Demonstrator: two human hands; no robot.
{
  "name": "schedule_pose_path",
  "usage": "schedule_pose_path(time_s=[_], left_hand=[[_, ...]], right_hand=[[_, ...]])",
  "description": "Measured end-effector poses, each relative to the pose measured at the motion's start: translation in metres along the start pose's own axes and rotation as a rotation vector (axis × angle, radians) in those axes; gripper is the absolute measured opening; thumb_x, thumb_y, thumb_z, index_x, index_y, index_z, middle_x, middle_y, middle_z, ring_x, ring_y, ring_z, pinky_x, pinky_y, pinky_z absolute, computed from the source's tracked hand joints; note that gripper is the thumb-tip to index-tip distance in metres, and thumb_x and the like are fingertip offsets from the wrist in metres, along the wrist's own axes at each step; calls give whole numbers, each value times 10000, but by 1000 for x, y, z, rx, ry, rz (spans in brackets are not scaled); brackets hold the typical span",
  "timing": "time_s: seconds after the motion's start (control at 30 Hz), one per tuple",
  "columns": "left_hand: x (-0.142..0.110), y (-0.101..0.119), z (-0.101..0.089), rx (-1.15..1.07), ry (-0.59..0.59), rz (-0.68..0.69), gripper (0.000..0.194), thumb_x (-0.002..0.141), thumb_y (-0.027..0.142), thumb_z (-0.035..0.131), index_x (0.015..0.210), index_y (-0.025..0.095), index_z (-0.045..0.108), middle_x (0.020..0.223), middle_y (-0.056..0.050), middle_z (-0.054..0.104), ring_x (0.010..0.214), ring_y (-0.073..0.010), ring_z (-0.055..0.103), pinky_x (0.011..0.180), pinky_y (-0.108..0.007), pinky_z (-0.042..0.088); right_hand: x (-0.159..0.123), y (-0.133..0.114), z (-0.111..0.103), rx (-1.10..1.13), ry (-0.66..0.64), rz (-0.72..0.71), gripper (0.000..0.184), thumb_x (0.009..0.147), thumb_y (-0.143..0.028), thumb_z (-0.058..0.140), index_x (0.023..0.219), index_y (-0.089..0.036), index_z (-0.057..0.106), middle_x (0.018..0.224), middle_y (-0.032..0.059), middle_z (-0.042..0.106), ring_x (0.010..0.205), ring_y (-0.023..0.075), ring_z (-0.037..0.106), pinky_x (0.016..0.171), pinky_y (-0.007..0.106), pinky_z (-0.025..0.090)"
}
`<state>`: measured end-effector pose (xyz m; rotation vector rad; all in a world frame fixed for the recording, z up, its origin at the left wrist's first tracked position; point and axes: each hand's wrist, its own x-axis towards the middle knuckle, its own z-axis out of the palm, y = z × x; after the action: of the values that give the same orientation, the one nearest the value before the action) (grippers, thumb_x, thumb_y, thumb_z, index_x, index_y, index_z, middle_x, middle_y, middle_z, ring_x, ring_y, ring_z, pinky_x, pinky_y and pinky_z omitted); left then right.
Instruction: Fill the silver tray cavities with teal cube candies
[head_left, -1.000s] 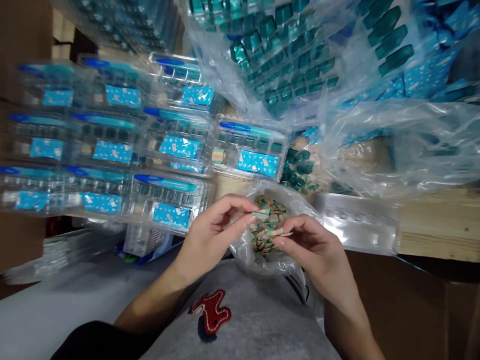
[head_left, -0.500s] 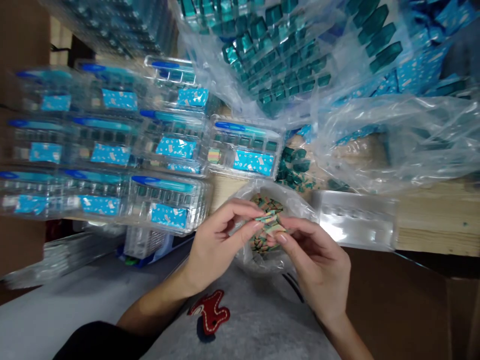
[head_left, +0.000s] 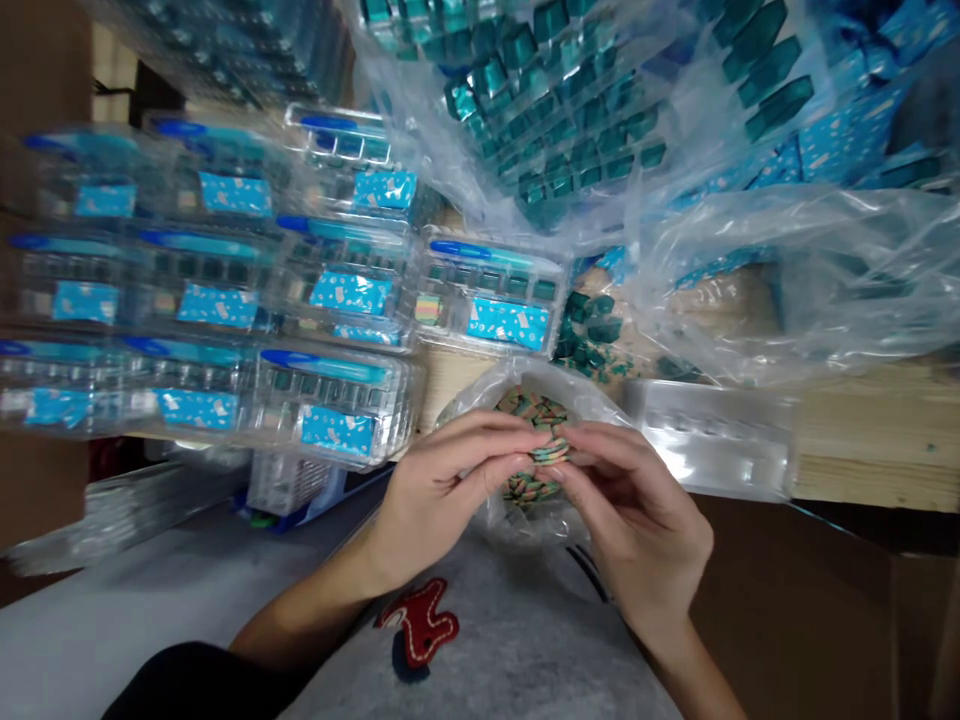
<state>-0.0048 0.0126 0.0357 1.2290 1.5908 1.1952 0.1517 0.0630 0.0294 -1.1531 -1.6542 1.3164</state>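
Observation:
Between my fingertips is a small stack of flat striped pieces [head_left: 550, 452], in green, yellow and pinkish bands. My left hand [head_left: 442, 490] pinches its left side, and my right hand [head_left: 637, 510] pinches the right side. Both hands are closed on the stack, just above an open clear plastic bag [head_left: 499, 385]. More striped pieces [head_left: 529, 408] of the same kind fill that bag. What exactly the pieces are made of I cannot tell.
Clear plastic trays [head_left: 491, 285] with blue pens, teal blocks and blue dotted packets stand in stacks on the left. A clear tray [head_left: 712, 440] lies at right. Behind are a big bag of teal blocks [head_left: 562, 170], loose teal pieces [head_left: 589, 325] and crumpled plastic [head_left: 840, 290].
My hands have come closer together. The striped pieces, spread and uneven between my fingers before, are now gathered into a neater stack.

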Motion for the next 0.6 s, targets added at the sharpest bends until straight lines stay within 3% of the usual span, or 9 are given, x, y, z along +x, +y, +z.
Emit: schedule_pose_path(time_s=[0.13, 0.23, 0.33, 0.43, 0.5, 0.6], left_hand=[[-2, -4, 4, 84, 54, 63, 297, 901, 139, 631, 1127, 309, 723, 1057, -19, 759, 953, -160, 716, 839, -290, 608], [-1, -8, 1, 77, 93, 35, 273, 902, 139, 622, 1088, 299, 741, 1017, -12, 764, 930, -148, 714, 814, -264, 604], [-1, -14, -8, 18, 157, -78, 238, 885, 156, 645, 1033, 302, 759, 974, 10, 770, 899, -138, 717, 781, -238, 597], [-2, -19, -18, -34, 240, -170, 188, 873, 214, 676, 1010, 309, 762, 991, 21, 775, 883, -135, 723, 769, -230, 592], [-4, -22, -22, -50, 250, -201, 156, 865, 262, 691, 998, 297, 765, 987, 12, 778, 862, -141, 725, 745, -234, 592], [-6, -22, -22, -67, 240, -217, 137, 862, 280, 692, 977, 279, 766, 946, 4, 777, 836, -145, 722, 731, -238, 587]], right_hand=[[1, -1, 3, 127, -11, 97, 211, 828, -127, 717, 984, -265, 688, 859, -17, 729, 679, 140, 721, 577, 250, 627], [4, 2, 1, 170, -77, 160, 192, 857, -162, 689, 1018, -262, 656, 919, -7, 735, 677, 144, 734, 641, 286, 650], [8, 11, -1, -52, -195, 83, 122, 921, -184, 602, 1014, -244, 653, 1035, 32, 702, 830, 167, 723, 727, 325, 631], [13, 23, 8, -439, -572, -36, 219, 955, -101, 476, 1008, -191, 669, 1009, 81, 693, 906, 206, 693, 761, 356, 597], [17, 30, 19, -674, -752, -55, 261, 937, -58, 452, 1036, -136, 680, 1042, 145, 689, 939, 255, 685, 778, 401, 582], [22, 34, 34, -824, -782, -47, 285, 906, -26, 460, 1084, -52, 682, 1067, 233, 681, 1034, 346, 654, 838, 487, 548]])
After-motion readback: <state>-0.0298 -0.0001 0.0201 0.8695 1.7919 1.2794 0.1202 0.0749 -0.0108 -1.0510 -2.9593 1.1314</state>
